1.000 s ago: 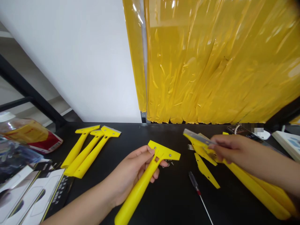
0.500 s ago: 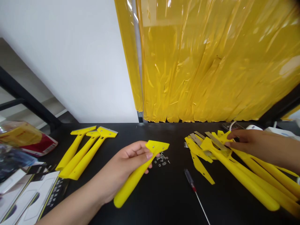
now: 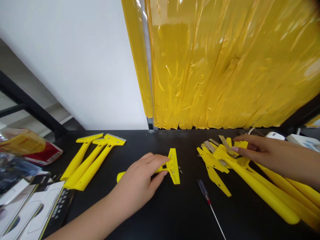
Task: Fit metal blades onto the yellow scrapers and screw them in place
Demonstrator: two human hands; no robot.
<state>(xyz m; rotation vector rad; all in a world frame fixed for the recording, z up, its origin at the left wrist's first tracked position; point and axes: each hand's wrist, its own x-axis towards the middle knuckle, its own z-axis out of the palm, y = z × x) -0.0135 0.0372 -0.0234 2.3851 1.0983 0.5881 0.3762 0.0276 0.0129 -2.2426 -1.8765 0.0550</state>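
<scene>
My left hand point(image 3: 143, 176) is wrapped round the handle of a yellow scraper point(image 3: 173, 166), its fingers and thumb close behind the head. Two small metal fasteners show in that head, which faces right. Over the heap of parts on the right, my right hand point(image 3: 260, 153) pinches thumb and fingers around the end of a flat grey scraper blade point(image 3: 226, 144). Beneath it lie yellow cover plates point(image 3: 217, 178), more blades and several yellow scraper handles point(image 3: 262, 190). A few small screws and nuts point(image 3: 180, 169) show beside the held scraper's head; my left hand and the scraper hide others.
A screwdriver point(image 3: 205, 193) lies between both hands on the black table point(image 3: 190, 216). Three scrapers with blades point(image 3: 92, 160) rest at left, near white boxes point(image 3: 37, 210) and a red-yellow package point(image 3: 32, 146). Yellow plastic sheeting point(image 3: 212, 73) hangs behind; a white device point(image 3: 275, 135) sits far right.
My left hand has turned over and lowered the scraper, swinging its head to point right over the screws. My right hand has shifted slightly left, and the blade near it has moved up the heap.
</scene>
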